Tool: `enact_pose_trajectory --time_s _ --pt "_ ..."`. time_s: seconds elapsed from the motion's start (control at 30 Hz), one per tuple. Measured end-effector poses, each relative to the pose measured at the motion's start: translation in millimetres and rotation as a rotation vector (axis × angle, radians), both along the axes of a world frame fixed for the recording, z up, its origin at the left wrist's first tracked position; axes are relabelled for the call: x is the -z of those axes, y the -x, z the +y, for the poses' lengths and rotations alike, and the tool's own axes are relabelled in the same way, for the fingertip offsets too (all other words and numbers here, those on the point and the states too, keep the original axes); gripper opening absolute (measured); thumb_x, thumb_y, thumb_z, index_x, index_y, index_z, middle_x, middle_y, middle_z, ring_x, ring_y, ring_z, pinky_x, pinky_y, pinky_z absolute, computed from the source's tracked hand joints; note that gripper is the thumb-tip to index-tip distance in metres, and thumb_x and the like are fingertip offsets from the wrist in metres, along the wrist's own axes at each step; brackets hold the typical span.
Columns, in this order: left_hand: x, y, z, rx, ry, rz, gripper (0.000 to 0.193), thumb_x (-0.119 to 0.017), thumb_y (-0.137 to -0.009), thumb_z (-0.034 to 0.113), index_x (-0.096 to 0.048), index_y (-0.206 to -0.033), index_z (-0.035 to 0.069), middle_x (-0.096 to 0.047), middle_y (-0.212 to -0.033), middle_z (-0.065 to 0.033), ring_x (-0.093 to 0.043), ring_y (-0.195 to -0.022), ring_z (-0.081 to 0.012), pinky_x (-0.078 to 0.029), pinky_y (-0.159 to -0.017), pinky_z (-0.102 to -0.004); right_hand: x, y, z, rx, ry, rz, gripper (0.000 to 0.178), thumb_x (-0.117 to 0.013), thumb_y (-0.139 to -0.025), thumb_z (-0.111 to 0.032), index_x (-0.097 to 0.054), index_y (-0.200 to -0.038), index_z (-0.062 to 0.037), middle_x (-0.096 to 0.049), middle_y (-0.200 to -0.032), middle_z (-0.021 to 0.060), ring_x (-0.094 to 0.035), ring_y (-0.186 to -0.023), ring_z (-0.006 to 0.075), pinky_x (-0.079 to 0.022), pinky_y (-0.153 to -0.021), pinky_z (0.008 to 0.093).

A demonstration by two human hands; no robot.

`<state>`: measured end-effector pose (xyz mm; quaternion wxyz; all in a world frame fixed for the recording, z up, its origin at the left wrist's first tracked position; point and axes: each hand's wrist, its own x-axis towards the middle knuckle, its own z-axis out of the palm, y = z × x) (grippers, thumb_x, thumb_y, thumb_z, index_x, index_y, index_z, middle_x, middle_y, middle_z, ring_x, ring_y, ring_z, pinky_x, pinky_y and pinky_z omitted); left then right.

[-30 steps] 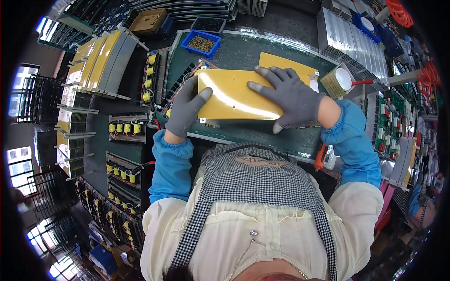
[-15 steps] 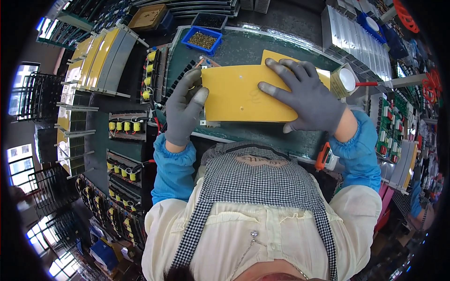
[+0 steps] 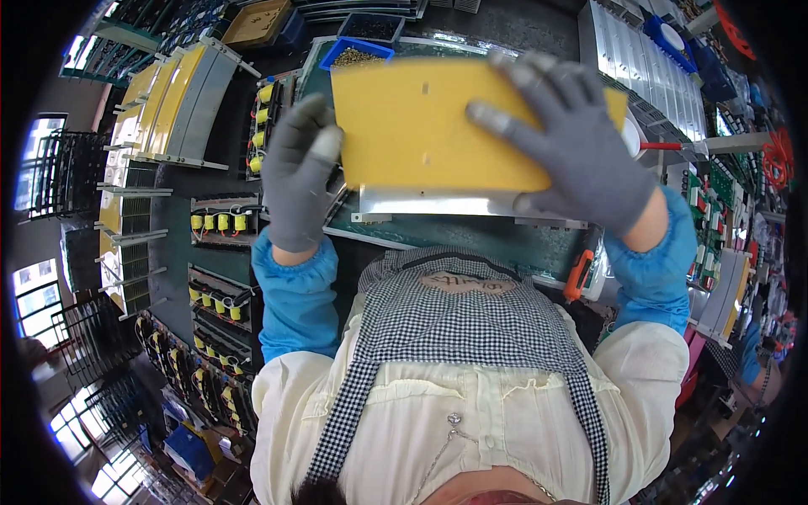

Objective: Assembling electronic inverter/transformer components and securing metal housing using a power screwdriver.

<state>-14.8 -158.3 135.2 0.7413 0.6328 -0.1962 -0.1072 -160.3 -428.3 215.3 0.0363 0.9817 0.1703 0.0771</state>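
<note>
I hold a flat yellow board (image 3: pixel 421 126) up close in front of me, above the green workbench (image 3: pixel 471 240). My left hand (image 3: pixel 299 172), in a grey glove, grips its left edge. My right hand (image 3: pixel 572 143), also gloved in grey, lies spread over its right part and holds that side. Under the board's lower edge a shiny metal plate (image 3: pixel 438 202) shows. Both sleeves are blue at the cuffs.
A blue bin of small parts (image 3: pixel 358 55) sits behind the board. Racks with yellow components (image 3: pixel 219 223) stand at left, yellow-and-grey panels (image 3: pixel 172 93) further left. An orange-handled tool (image 3: pixel 576 273) lies at the bench edge. Circuit boards (image 3: pixel 715 189) fill the right side.
Both hands have lifted the yellow board off the bench and raised it toward the camera; it now looks much bigger and hides most of the bench.
</note>
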Motion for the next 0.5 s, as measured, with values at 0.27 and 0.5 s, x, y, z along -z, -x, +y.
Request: enact_pose_trajectory --time_s 0.27,0.5 --pt "-43 -22 -5 0.13 -0.049 -0.264 0.053 -0.066 -0.09 0.012 -0.046 -0.138 -0.001 -0.064 -0.118 -0.0147 -0.062 -0.112 -0.0205 -0.051 -0.094 -0.0318 3 -42 -11 -0.444 -0.014 -0.954 0.058 -0.071 -0.088 -0.034 -0.045 -0.137 -0.0139 -0.048 -0.136 0.0154 -0.051 -0.117 0.0269 -0.044 -0.097 0.0471" --pt "14 -4 17 0.332 -0.5 -0.017 0.075 -0.066 -0.082 0.007 -0.031 -0.149 0.0 -0.062 -0.093 -0.0083 -0.056 -0.077 -0.0099 -0.048 -0.072 -0.0253 50 -1 5 -0.033 -0.114 0.172 0.115 -0.083 -0.045 -0.056 -0.04 -0.148 -0.0259 -0.023 -0.158 0.0163 -0.03 -0.14 0.0402 -0.026 -0.113 0.0542"
